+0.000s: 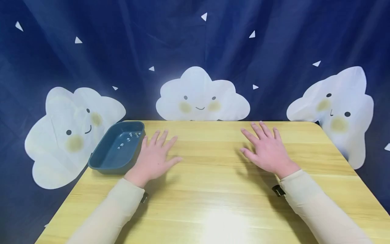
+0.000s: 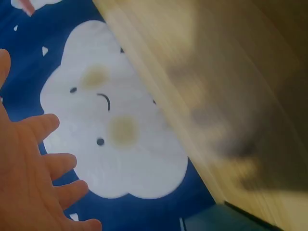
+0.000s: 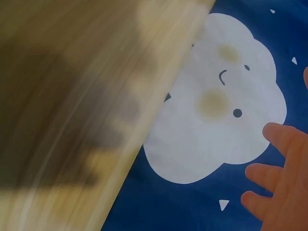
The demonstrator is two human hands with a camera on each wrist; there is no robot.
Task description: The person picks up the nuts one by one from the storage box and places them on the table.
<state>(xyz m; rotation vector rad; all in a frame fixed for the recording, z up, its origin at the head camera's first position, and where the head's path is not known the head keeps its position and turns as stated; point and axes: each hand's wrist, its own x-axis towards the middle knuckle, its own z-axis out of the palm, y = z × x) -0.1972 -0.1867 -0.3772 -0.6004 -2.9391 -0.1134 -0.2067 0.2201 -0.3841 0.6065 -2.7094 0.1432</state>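
Note:
My left hand (image 1: 154, 159) is held palm down with fingers spread, just right of a dark blue-grey tray (image 1: 105, 159), overlapping its right rim in the head view. Several small shiny pieces (image 1: 128, 139) lie in that tray, too small to make out their kind. Over the right half of the table my right hand (image 1: 269, 152) is spread too, fingers pointing to the far edge, with its shadow beside it. Both hands hold nothing. In the left wrist view the left fingers (image 2: 65, 166) are splayed, and a corner of the tray (image 2: 226, 219) shows at the bottom.
The light wood table (image 1: 207, 189) has a bright glare spot near its front. Behind it hangs a dark blue curtain (image 1: 176, 40) printed with white smiling clouds (image 1: 198, 88) and small triangles. A black strap piece (image 1: 278, 190) shows under the right wrist.

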